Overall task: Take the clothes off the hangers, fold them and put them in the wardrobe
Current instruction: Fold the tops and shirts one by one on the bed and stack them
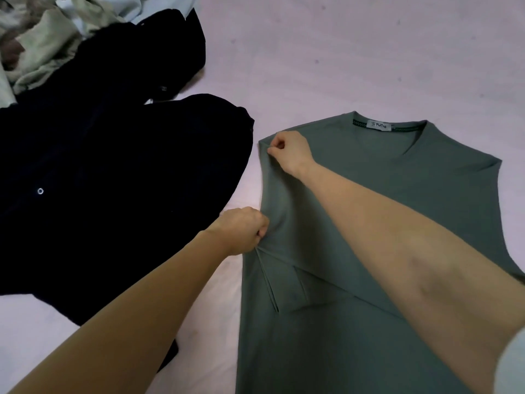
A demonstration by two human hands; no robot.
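Observation:
A grey-green T-shirt [397, 211] lies flat on the pale pink bed sheet [341, 52], collar and white label at the far end. Its left sleeve is folded in over the body. My right hand [289, 150] reaches across and pinches the shirt's left shoulder edge. My left hand [244, 230] grips the folded left side lower down, at the sleeve. No hanger or wardrobe is in view.
A large dark navy garment [113, 180] with a metal snap lies spread to the left of the shirt. A heap of pale green and light blue clothes [42, 41] sits at the far left corner.

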